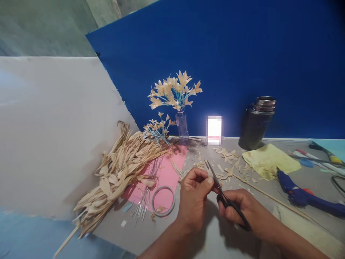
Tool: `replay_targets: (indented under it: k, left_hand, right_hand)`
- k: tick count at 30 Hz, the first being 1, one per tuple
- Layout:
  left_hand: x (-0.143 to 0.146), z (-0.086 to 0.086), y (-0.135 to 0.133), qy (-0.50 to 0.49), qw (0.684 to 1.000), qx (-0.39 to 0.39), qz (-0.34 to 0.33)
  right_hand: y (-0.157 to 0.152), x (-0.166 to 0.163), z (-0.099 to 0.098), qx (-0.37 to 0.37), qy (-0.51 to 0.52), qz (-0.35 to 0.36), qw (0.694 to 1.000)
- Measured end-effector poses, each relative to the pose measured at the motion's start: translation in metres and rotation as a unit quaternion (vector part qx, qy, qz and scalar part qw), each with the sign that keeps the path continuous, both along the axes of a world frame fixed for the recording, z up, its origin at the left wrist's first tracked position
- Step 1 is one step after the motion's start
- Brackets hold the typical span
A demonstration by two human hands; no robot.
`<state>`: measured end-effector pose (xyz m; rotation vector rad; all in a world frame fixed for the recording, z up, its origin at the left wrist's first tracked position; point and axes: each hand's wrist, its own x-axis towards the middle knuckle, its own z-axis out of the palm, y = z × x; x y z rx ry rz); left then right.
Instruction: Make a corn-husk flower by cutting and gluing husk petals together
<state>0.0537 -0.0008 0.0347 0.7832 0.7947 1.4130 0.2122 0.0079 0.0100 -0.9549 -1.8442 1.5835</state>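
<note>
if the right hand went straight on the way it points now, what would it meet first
Probably the left hand, which pinches a pale piece by the scissors in the right hand; how the two hands sit in depth is unclear.

Pale piece (210,173) partly covered by left hand (196,196), full shape unclear from here. Scissors (221,197) hide some fingers of right hand (242,207). Both forearms (283,232) cut off, near side. Blue glue gun (298,196) and turquoise sheet (331,144) run out of view, right. Pink sheet (174,167) partly under husk bundle (115,176), left. White patch (214,126), far middle: pixelated, can't identify. Scattered scraps (229,155): many too small to tell.
</note>
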Motion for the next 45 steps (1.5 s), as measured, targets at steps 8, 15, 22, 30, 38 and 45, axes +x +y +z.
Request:
replay_targets:
  k: [8, 15, 22, 30, 38, 45]
  left_hand:
    - [-0.001, 0.002, -0.001, -0.016, 1.0, 0.0, -0.004]
    - [-0.001, 0.002, -0.002, -0.017, 1.0, -0.004, -0.007]
    - [-0.005, 0.003, -0.002, -0.012, 1.0, -0.015, -0.012]
    - [-0.008, 0.005, -0.003, -0.026, 0.999, -0.033, -0.02]
    - [-0.007, 0.005, -0.003, -0.025, 0.999, -0.035, -0.024]
    - [-0.007, 0.005, -0.002, -0.022, 0.999, -0.04, -0.019]
  right_hand:
    - [0.001, 0.001, -0.004, -0.001, 0.013, 0.008, 1.0]
    - [0.001, 0.002, -0.008, 0.008, 0.004, 0.003, 1.0]
    - [0.0, 0.004, -0.009, -0.015, -0.018, -0.01, 1.0]
    - [-0.002, 0.002, -0.003, -0.011, -0.015, 0.021, 1.0]
    - [-0.002, 0.001, 0.0, -0.024, -0.006, 0.031, 0.999]
    - [-0.003, 0.0, 0.003, -0.031, -0.003, 0.025, 0.999]
